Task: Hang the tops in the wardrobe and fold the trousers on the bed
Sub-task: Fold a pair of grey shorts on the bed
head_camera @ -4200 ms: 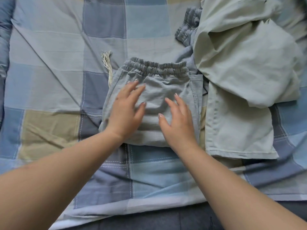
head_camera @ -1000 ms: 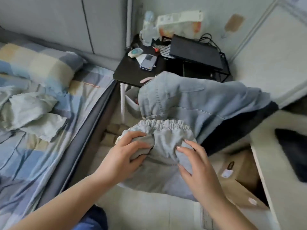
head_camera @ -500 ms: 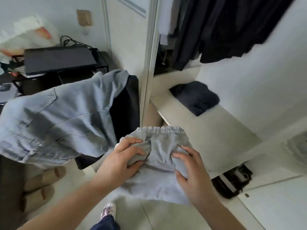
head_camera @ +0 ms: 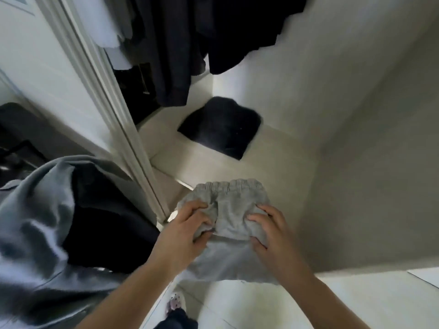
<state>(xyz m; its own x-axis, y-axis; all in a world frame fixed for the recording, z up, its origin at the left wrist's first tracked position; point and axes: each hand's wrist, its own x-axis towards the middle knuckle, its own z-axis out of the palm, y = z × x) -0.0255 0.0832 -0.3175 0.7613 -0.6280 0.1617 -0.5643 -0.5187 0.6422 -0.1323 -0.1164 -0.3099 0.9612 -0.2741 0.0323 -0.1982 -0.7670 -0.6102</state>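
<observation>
The open wardrobe (head_camera: pixel 344 119) fills the upper and right of the frame, dark hanging clothes (head_camera: pixel 190 43) across its top. Its pale shelf (head_camera: pixel 273 167) runs through the centre, with a folded dark garment (head_camera: pixel 221 127) lying on it toward the back corner. A grey-blue denim piece (head_camera: pixel 35 222) sits at lower left.

The folded grey trousers (head_camera: pixel 228 224) are held at lower centre, the elastic waistband pointing away toward the shelf, which lies just beyond and above them; bare shelf shows between waistband and dark garment. Both hands are about equally near.

The left hand (head_camera: pixel 185 231) and right hand (head_camera: pixel 270 231) each grip a side of the bundle, fingers (head_camera: pixel 199 207) curled tightly into the cloth.
</observation>
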